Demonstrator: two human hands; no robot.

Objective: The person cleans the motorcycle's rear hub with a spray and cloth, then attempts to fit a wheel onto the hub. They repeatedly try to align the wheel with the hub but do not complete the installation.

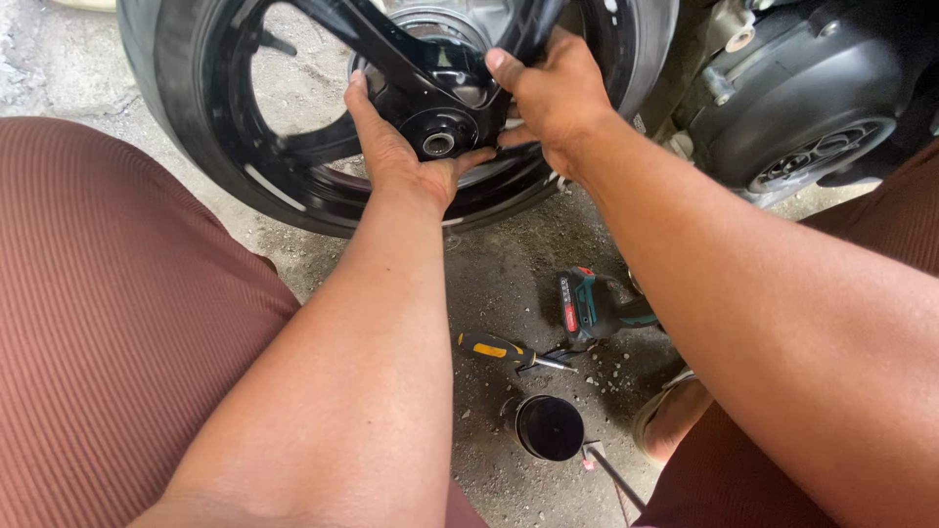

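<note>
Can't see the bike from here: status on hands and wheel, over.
Left hand and right hand both grip the hub of the black spoked motorcycle wheel. Teal cordless drill, yellow-handled screwdriver, black round cup on the concrete below.

A rough, stained concrete floor point(509, 284), gritty with small stones and debris, fills the scene under even daylight. On it lie a teal cordless power tool point(587, 305), a black-and-yellow-handled screwdriver point(501, 350) and a round black container point(549, 427). A dark engine casing point(812, 98) with vent slots sits at upper right.
</note>
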